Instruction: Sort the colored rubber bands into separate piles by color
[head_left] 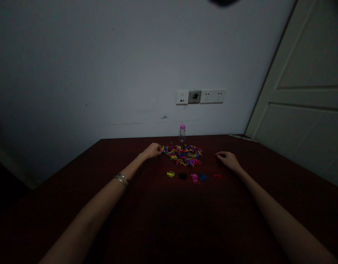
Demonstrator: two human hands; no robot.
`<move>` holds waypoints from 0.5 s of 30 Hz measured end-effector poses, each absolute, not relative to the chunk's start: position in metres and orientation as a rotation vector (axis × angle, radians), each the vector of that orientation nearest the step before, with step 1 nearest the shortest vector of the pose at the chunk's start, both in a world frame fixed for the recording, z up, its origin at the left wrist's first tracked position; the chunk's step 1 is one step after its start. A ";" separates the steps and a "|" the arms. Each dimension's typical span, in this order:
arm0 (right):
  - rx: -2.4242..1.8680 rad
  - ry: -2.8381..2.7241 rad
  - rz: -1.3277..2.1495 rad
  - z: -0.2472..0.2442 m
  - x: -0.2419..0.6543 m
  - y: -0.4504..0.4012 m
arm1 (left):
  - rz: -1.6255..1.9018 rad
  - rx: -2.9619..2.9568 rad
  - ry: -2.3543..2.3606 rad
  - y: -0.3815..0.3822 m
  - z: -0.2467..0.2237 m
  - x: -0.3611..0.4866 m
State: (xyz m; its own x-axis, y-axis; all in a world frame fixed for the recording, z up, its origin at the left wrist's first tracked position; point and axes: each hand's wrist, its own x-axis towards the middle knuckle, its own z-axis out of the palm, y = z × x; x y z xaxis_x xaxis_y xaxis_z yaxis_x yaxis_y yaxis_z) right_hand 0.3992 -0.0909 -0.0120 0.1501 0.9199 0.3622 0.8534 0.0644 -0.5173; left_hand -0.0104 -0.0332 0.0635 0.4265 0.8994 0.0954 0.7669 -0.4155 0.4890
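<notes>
A mixed heap of colourful rubber bands lies towards the back of the dark red-brown table. At the heap's left edge is my left hand, its fingers pinched together by the outermost bands; what is between the fingertips is too small to tell. My right hand rests on the table to the right of the heap, apart from it, thumb and forefinger drawn together in a pinch, with nothing discernible between them. Nearer me lie small single-colour groups in a row: yellow bands, black bands, pink bands, blue bands and red bands.
Behind the heap, a small clear bottle with a pink top stands upright near the wall. Sockets are set in the wall above the table. A flat, pale strip lies at the back right edge, beside a panelled door.
</notes>
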 end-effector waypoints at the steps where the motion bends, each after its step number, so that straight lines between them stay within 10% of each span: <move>1: -1.785 -1.700 0.127 -0.012 0.399 -0.091 | 0.496 2.293 1.409 -0.034 0.064 -0.010; 15: -1.788 -1.707 0.116 -0.012 0.399 -0.091 | 0.413 2.025 1.354 -0.030 0.069 -0.005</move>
